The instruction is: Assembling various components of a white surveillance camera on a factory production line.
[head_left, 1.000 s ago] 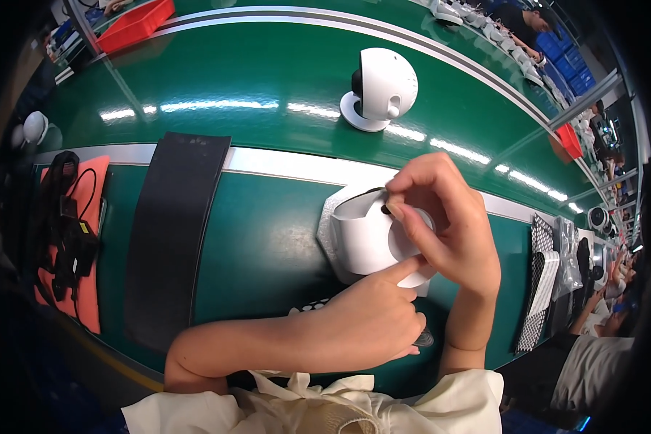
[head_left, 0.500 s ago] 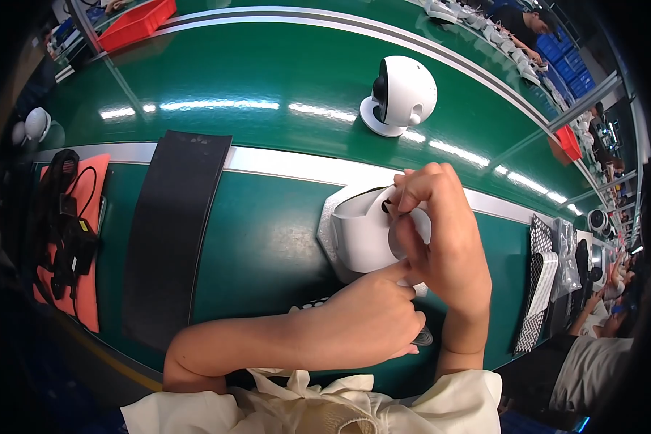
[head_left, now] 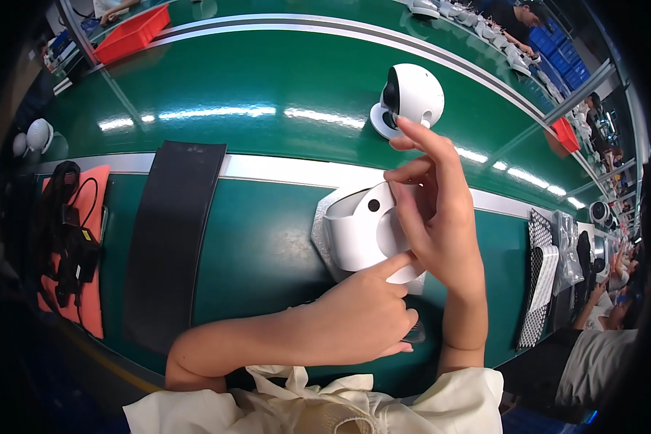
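The right hand (head_left: 447, 235), loosely spread, has just uncovered the black dot (head_left: 374, 205) at its left, seemingly seated, while the left hand (head_left: 362, 312), grip unclear, touches the white housing (head_left: 349, 244).

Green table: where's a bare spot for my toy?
There's bare room between the black mat and the white shell. The far green surface has room too, left of the camera. It's crowded where cables lie on the foam, and around the shell, with the left hand and right hand there.
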A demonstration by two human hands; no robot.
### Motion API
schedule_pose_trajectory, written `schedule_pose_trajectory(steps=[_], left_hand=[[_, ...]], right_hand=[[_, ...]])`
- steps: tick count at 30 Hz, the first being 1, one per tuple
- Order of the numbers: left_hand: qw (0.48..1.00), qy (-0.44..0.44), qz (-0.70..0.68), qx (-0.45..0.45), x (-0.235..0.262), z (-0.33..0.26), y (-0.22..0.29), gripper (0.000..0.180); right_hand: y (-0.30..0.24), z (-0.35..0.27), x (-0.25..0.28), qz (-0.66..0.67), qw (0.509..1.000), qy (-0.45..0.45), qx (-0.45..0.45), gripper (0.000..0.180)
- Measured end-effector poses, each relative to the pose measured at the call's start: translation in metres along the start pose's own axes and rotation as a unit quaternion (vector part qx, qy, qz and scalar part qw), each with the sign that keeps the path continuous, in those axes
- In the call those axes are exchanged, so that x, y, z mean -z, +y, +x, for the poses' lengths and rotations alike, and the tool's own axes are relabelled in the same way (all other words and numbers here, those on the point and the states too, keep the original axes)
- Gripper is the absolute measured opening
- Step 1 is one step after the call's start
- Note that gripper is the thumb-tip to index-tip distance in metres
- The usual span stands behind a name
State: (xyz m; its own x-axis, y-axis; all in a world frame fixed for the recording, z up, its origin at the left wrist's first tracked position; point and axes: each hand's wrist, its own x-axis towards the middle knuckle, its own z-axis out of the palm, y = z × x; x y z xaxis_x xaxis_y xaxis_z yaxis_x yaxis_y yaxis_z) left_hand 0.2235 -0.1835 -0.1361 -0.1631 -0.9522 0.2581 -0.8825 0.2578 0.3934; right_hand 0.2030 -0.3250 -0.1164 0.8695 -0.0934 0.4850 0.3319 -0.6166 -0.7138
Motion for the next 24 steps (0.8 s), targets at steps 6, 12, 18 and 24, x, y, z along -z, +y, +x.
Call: schedule_pose_trajectory(steps=[6, 12, 18, 24], left_hand=[[1.000, 0.001, 0.016, 0.007, 0.005, 0.001, 0.001, 0.036], [1.000, -0.008, 0.004, 0.001, 0.005, -0.007, -0.003, 0.036], [1.000, -0.010, 0.014, 0.001, 0.003, -0.020, -0.008, 0.036], [1.000, 0.000, 0.018, 0.002, 0.001, -0.024, -0.010, 0.037]], right_hand=[[0.015, 0.002, 0.035, 0.098, 0.984, -0.118, -0.091, 0.012], [0.025, 0.001, 0.042, 0.105, 0.979, -0.120, -0.131, 0.009], [0.019, 0.002, 0.027, 0.091, 0.979, -0.118, -0.139, 0.010], [0.010, 0.003, 0.017, 0.015, 0.992, -0.101, -0.078, 0.009]])
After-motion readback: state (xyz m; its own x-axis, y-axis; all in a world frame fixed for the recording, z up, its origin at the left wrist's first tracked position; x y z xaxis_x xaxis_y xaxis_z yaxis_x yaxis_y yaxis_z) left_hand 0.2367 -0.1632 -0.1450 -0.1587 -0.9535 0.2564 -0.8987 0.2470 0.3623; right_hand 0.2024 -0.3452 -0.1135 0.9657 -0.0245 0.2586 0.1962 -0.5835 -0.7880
